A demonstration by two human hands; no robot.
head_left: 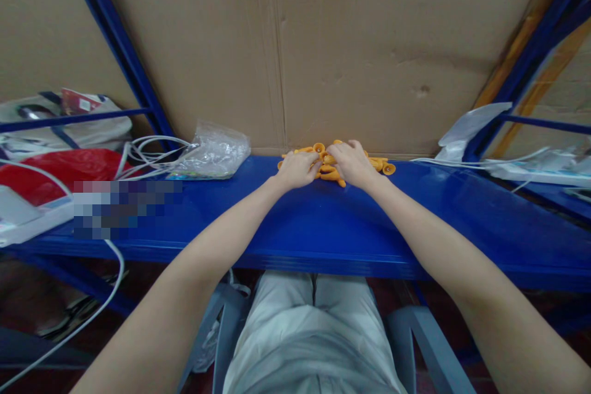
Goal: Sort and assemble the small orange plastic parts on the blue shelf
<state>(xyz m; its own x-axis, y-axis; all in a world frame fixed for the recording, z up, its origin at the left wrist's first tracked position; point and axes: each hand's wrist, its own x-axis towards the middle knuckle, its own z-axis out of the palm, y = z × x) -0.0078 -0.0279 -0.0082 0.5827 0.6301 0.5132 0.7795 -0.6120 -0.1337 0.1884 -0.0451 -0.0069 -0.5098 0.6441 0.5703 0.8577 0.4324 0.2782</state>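
A pile of small orange pieces (330, 175) lies at the back of the blue shelf (318, 221), against the cardboard. Some have round cup-shaped ends, like suction cups, and others look like narrow rounded bodies; their exact kind is not clear. My left hand (298, 169) is on the pile's left side, its fingers curled over orange pieces and the thumb toward the middle. My right hand (351, 163) reaches in from the other side with bent fingers on the pieces. An orange cup-ended piece (389, 168) sticks out to the right of it. Both hands partly cover the pile.
Left of the pile rests a clear plastic bag (212, 151), beside white cables (148, 154) and a red bag (92, 169). A white power strip (530, 171) lies at right. Blue uprights (124, 49) flank the cardboard (351, 43) behind. A grey chair (425, 345) is below.
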